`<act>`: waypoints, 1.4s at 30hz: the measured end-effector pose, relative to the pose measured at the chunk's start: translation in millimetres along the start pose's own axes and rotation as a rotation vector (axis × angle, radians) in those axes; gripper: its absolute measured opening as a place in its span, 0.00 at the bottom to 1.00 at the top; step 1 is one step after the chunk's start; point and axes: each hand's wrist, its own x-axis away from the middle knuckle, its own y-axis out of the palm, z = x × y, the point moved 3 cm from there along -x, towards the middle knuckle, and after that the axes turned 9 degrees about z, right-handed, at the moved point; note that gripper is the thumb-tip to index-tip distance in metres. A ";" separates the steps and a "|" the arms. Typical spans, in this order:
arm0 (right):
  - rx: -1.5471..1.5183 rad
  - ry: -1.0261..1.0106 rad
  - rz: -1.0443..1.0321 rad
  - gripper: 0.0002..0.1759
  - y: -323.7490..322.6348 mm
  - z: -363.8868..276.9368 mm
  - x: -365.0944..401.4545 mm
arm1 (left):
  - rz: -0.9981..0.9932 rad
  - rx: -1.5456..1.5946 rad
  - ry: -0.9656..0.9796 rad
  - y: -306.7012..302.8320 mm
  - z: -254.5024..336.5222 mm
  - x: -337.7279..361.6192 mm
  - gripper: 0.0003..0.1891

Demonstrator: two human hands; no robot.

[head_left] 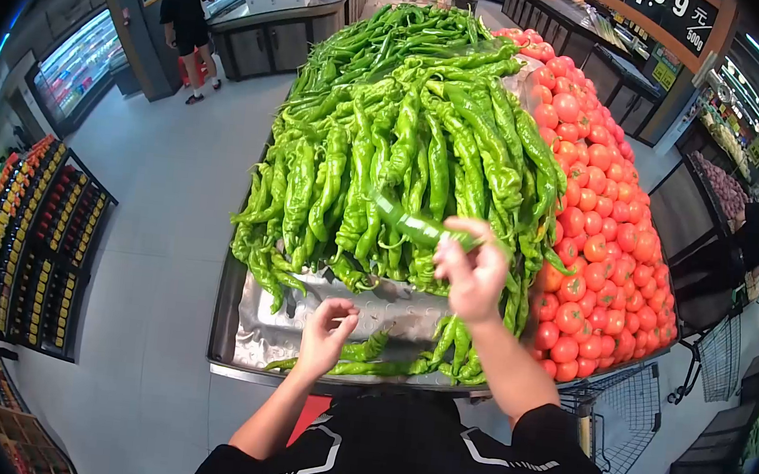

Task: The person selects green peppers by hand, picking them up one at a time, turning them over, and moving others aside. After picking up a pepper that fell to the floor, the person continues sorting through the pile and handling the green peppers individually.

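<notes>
Right hand (478, 278): thumb and fingers closed on one end of a green pepper (410, 225), its other end reaching left over the front of the pile (387, 155). Left hand (324, 339): fingers curled, narrow, nothing seen in them, near loose peppers (367, 346) over the tray (263, 325). Tomatoes (593, 248) lie beside the pile. Good handling calls for a light pinch, level carriage and clearance from neighbouring tips. Owing to blur, exact fingertip contact is uncertain.
</notes>
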 end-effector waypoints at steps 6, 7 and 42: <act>0.001 -0.173 0.159 0.17 19.8 -72.3 -244.1 | -0.151 -0.747 0.369 -18.3 -32.2 35.1 0.14; 0.191 -0.095 0.242 0.32 14.1 -75.6 -289.6 | -0.206 -0.824 0.396 -18.3 -38.9 39.6 0.15; 0.842 -0.363 -0.831 0.20 1.7 132.5 138.0 | 0.493 -0.945 0.236 -141.9 -52.3 30.1 0.10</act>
